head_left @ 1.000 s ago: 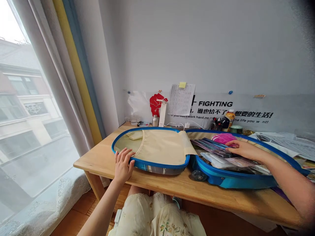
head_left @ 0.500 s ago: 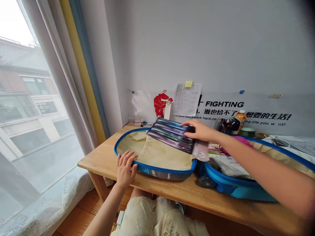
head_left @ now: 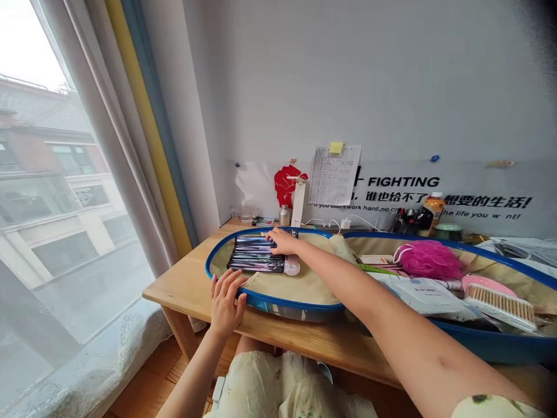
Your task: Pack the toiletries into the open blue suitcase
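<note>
A blue suitcase (head_left: 278,302) lies spread wide on a wooden desk (head_left: 183,287), its beige-lined lid half on the left. A dark shiny packet (head_left: 256,258) lies flat on that lining. My right hand (head_left: 282,240) reaches across and rests on the packet's far right corner, fingers curled down onto it. My left hand (head_left: 225,302) lies on the lid's near blue rim, fingers spread. The right half of the suitcase holds a pink bath sponge (head_left: 429,259), a white wipes pack (head_left: 429,288) and a pink brush (head_left: 496,296).
At the back of the desk stand a small metal bottle (head_left: 284,215), a white stand (head_left: 298,203), an orange-capped bottle (head_left: 431,210) and cables. Papers (head_left: 522,249) lie at far right. Curtains (head_left: 130,145) and a window are left. A paper sheet (head_left: 334,175) hangs on the wall.
My right hand lifted the dark packet out of the right half, carried it left and set it down on the lid lining. My left hand stayed on the rim.
</note>
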Demonstrator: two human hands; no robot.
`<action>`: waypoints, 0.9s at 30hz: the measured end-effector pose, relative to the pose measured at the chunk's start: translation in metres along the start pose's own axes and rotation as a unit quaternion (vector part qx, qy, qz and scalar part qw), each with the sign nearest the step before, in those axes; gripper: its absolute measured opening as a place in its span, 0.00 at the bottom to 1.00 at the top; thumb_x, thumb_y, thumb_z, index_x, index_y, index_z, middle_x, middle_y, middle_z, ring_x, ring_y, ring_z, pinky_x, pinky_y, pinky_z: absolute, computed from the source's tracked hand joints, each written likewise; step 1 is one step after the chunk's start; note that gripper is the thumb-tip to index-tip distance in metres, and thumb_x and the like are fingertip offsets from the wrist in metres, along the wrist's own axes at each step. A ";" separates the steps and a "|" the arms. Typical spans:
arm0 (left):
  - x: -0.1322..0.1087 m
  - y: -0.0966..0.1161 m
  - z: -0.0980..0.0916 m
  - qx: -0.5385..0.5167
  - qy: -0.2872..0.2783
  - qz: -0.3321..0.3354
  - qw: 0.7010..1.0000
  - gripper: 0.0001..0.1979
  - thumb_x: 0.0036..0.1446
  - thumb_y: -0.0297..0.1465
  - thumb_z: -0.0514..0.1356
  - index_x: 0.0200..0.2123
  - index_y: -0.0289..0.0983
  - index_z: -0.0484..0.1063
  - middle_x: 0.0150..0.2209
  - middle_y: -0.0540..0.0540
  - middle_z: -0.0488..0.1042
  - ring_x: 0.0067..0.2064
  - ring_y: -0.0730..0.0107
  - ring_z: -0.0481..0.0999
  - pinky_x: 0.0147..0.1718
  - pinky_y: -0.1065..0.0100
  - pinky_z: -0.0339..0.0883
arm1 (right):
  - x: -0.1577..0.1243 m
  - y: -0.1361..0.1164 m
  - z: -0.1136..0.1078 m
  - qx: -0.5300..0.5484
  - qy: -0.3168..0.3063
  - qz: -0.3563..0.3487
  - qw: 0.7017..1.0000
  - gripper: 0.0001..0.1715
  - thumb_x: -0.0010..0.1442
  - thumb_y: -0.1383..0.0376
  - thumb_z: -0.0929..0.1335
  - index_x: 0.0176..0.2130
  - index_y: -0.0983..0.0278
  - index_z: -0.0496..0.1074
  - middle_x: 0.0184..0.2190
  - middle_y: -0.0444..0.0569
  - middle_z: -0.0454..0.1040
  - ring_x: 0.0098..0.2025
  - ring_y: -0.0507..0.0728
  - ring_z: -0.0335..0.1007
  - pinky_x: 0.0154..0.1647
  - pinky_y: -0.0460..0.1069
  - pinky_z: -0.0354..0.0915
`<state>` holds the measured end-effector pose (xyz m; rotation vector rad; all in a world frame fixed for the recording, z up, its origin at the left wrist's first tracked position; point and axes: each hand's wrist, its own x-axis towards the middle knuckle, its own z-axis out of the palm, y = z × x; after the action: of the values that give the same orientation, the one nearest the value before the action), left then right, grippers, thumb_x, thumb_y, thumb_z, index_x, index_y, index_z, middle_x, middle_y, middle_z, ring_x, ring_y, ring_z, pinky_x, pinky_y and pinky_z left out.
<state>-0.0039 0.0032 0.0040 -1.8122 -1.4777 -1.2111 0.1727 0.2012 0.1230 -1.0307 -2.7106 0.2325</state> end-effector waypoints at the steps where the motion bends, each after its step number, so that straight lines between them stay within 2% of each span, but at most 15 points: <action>1: 0.000 0.000 0.000 0.002 -0.002 -0.002 1.000 0.18 0.66 0.37 0.47 0.48 0.41 0.74 0.54 0.41 0.75 0.61 0.57 0.67 0.66 0.49 0.43 | 0.000 0.002 0.003 -0.006 0.002 0.005 1.000 0.22 0.51 0.66 0.73 0.47 0.61 0.72 0.52 0.55 0.68 0.58 0.65 0.63 0.60 0.60 0.60; 6: 0.000 0.000 0.000 0.009 0.000 0.004 1.000 0.18 0.66 0.36 0.47 0.48 0.41 0.74 0.53 0.42 0.76 0.60 0.57 0.68 0.67 0.50 0.42 | -0.006 0.005 0.015 -0.010 0.007 0.020 1.000 0.16 0.54 0.62 0.73 0.44 0.59 0.74 0.54 0.52 0.71 0.63 0.68 0.57 0.65 0.64 0.53; 9: 0.000 0.000 0.000 0.005 0.006 0.013 1.000 0.17 0.66 0.36 0.47 0.48 0.42 0.74 0.53 0.42 0.76 0.60 0.58 0.68 0.67 0.50 0.43 | -0.009 0.001 0.011 0.001 0.015 0.025 1.000 0.16 0.57 0.58 0.70 0.45 0.59 0.76 0.58 0.52 0.69 0.64 0.70 0.56 0.65 0.65 0.53; 12: -0.001 -0.002 0.000 -0.001 0.009 0.016 1.000 0.16 0.66 0.36 0.48 0.48 0.42 0.73 0.53 0.42 0.76 0.60 0.57 0.68 0.66 0.51 0.43 | -0.012 -0.002 -0.011 0.018 0.022 0.018 0.999 0.21 0.60 0.55 0.68 0.50 0.60 0.75 0.60 0.54 0.68 0.64 0.68 0.58 0.65 0.63 0.55; 15: -0.001 -0.004 0.001 -0.001 0.008 0.015 1.000 0.17 0.66 0.37 0.48 0.49 0.42 0.73 0.53 0.42 0.76 0.60 0.57 0.68 0.66 0.51 0.43 | -0.028 0.009 -0.053 0.041 0.014 0.002 0.999 0.23 0.61 0.56 0.67 0.54 0.59 0.73 0.58 0.52 0.71 0.60 0.62 0.65 0.63 0.57 0.60; 18: -0.001 -0.005 0.002 -0.006 0.011 0.020 1.000 0.16 0.66 0.37 0.48 0.50 0.42 0.72 0.53 0.42 0.76 0.60 0.57 0.68 0.66 0.51 0.43 | -0.069 0.034 -0.101 0.058 -0.016 0.012 0.998 0.23 0.62 0.56 0.65 0.53 0.59 0.74 0.52 0.50 0.76 0.53 0.57 0.72 0.57 0.53 0.66; 21: -0.002 -0.005 0.002 -0.010 0.013 0.020 1.000 0.16 0.66 0.37 0.49 0.49 0.42 0.72 0.53 0.42 0.75 0.60 0.57 0.68 0.66 0.51 0.44 | -0.130 0.063 -0.134 0.060 -0.051 0.044 0.996 0.24 0.57 0.55 0.67 0.50 0.60 0.76 0.47 0.51 0.78 0.48 0.57 0.75 0.51 0.52 0.70; 24: -0.001 -0.004 0.002 -0.011 0.021 0.019 1.000 0.16 0.66 0.38 0.49 0.48 0.42 0.72 0.53 0.42 0.76 0.60 0.57 0.68 0.66 0.51 0.43 | -0.197 0.089 -0.144 0.035 -0.008 0.089 0.995 0.31 0.53 0.52 0.69 0.54 0.59 0.74 0.50 0.52 0.77 0.53 0.59 0.73 0.57 0.55 0.66; 27: 0.000 -0.005 0.002 -0.012 0.026 0.020 0.999 0.16 0.66 0.38 0.48 0.48 0.42 0.73 0.52 0.42 0.76 0.59 0.57 0.68 0.66 0.52 0.43 | -0.255 0.108 -0.142 -0.005 0.024 0.128 0.991 0.39 0.49 0.51 0.71 0.58 0.58 0.71 0.55 0.53 0.73 0.58 0.62 0.68 0.62 0.56 0.61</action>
<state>-0.0077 0.0058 0.0023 -1.8031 -1.3961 -1.2523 0.4648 0.1193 0.1943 -1.3692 -2.5351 0.2346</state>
